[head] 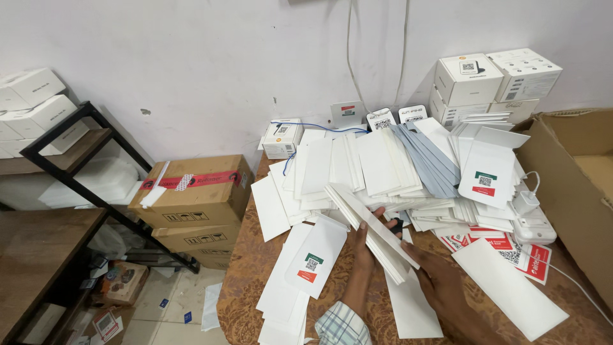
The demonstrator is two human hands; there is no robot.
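Both hands are clamped on a stack of white envelopes (377, 233) near the front edge of the surface (246, 275), left hand (367, 239) on its upper-left side, right hand (440, 281) at its lower-right end, its long axis running diagonally.

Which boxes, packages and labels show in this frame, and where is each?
Brown cartons: stacked left of table, red tape strip.
White boxes: stacked at the wall, top right.
Small white box: table's back edge.
White envelope: near left hand, green-and-red label.
Open brown carton: right edge.

two hands (367, 246), three brown cartons (191, 191), many white envelopes (377, 160).
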